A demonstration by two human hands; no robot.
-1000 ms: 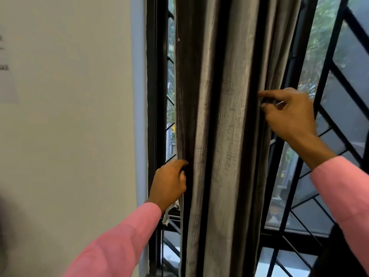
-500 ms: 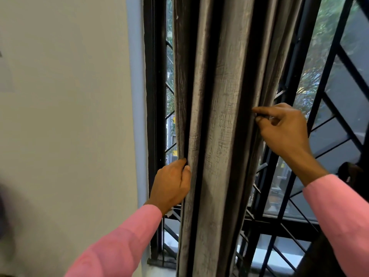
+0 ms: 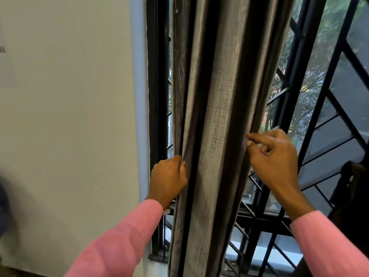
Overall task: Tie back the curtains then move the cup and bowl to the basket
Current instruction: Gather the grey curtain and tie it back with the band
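Observation:
A grey curtain (image 3: 219, 116) hangs gathered in thick vertical folds in front of the window. My left hand (image 3: 168, 179) grips its left edge, fingers curled round the fabric. On the other side my right hand (image 3: 273, 158) pinches the right edge between thumb and forefinger, slightly higher than the left hand. Both arms wear pink sleeves. No cup, bowl or basket is in view.
A pale wall (image 3: 69, 116) fills the left half of the view. Behind the curtain stands a black window frame (image 3: 157, 96) with a black metal grille (image 3: 329, 126) and trees outside. A dark object (image 3: 351, 196) stands at the right edge.
The view has tilted, so both hands sit lower in the frame. My right hand has slid down the curtain's right edge. My left hand has closed tighter on the left edge.

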